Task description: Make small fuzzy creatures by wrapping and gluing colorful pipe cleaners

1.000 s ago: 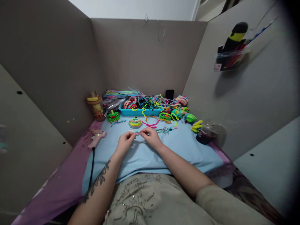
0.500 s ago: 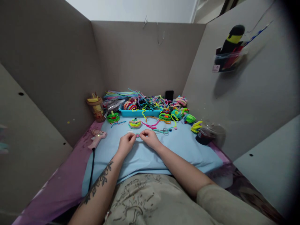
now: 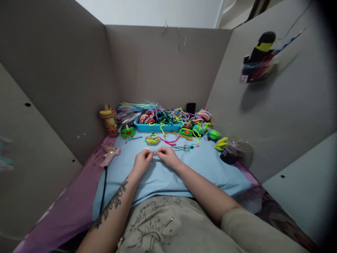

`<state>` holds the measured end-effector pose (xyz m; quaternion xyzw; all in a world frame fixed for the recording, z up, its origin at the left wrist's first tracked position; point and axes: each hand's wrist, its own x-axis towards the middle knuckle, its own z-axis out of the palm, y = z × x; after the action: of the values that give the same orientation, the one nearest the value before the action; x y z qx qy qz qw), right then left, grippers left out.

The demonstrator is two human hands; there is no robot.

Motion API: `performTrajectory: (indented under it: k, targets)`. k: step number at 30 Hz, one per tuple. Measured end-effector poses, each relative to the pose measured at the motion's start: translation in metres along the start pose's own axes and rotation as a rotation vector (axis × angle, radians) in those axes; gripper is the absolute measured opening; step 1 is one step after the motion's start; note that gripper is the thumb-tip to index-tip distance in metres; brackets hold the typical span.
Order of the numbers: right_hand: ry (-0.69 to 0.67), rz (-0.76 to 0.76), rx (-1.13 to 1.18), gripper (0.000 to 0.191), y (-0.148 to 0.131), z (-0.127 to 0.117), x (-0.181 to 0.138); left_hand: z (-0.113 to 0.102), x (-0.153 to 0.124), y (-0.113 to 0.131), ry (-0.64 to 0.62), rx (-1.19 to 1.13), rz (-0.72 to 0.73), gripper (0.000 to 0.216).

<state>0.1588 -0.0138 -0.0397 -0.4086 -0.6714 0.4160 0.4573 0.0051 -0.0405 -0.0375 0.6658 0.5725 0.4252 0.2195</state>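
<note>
While the left hand [image 3: 143,160] and right hand [image 3: 169,156] pinch a small pink-and-green piece [image 3: 154,153], fingers [image 3: 149,153] clamped at opposite edges, it seems light, soft and bendable, probably best gripped there.

There are two hands: one left hand [image 3: 143,161] and one right hand [image 3: 170,157]. I count one small piece [image 3: 154,153], one glue gun [image 3: 108,158], one pair of scissors [image 3: 186,148], one tray [image 3: 159,128], two cups [image 3: 109,123] [image 3: 229,155]. The pipe cleaners [image 3: 139,106] are too many for exact counting.
</note>
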Motion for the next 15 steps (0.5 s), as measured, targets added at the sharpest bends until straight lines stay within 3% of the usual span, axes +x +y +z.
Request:
performTrajectory:
  k: [15]
  targets:
    - [0.030, 0.094, 0.048, 0.022, 0.0016, -0.0020, 0.0007, 0.0011, 0.0002, -0.0039, 0.008, -0.016, 0.004, 0.027]
